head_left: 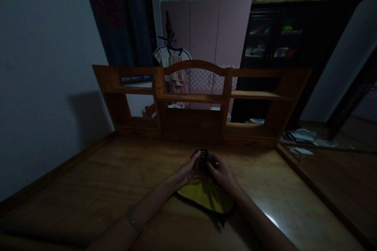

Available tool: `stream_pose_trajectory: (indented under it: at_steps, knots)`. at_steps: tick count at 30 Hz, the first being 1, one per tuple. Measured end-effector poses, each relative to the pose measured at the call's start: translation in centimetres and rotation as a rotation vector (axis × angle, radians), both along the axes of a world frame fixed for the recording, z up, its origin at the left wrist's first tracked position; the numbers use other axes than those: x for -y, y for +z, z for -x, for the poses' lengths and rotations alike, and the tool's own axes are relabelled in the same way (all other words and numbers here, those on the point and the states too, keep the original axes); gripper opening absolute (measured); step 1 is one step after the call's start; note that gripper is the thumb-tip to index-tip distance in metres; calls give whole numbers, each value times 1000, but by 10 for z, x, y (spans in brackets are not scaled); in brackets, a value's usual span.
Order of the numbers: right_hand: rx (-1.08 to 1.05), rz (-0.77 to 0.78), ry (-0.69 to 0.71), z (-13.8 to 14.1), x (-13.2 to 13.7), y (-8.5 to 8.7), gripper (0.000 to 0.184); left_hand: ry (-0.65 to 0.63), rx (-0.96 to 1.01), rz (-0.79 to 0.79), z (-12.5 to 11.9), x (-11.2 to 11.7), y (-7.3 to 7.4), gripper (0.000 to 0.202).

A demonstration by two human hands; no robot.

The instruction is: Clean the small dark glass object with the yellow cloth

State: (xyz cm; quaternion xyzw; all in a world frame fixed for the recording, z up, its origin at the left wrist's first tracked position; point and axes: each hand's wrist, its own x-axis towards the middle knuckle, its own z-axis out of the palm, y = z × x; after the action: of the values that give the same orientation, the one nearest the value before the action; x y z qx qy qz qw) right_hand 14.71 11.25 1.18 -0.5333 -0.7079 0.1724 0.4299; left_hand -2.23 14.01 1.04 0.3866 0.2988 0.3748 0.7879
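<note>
Both hands meet over the middle of a wooden desk top. My left hand (190, 170) is wrapped round a small dark object (202, 164), with the thumb along its upper side. Small pale marks show near that object's top edge, but the dim light hides its kind. My right hand (220, 172) closes on the object's right side, fingers bent and thumb pressed inward. Under the hands lies a yellow cloth piece with a dark border (206, 195); I cannot tell whether it is joined to the dark object.
At the desk's (132, 180) far edge stands a wooden shelf unit (193, 97) with open compartments. A white wall (44, 66) rises on the left. Beyond are pink cabinets (203, 27), hanging clothes (173, 57) and a dark cupboard (282, 43). Papers (303, 136) lie low at the right.
</note>
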Motion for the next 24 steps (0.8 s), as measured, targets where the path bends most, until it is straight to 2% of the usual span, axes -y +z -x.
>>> stream_pose_trajectory:
  at_steps: [7, 11, 19, 24]
  knots:
    - [182, -84, 43, -4, 2, 5, 29, -19, 21, 9, 1, 2, 2, 52]
    - [256, -108, 8, -4, 5, 9, 24, -26, 52, 4, 2, 3, 2, 52]
    - [200, -151, -86, -4, 6, 11, 20, -15, 16, 66, 2, 3, 9, 54]
    - [167, -141, -26, -4, 4, 9, 24, -40, 30, 31, 3, 2, 4, 55]
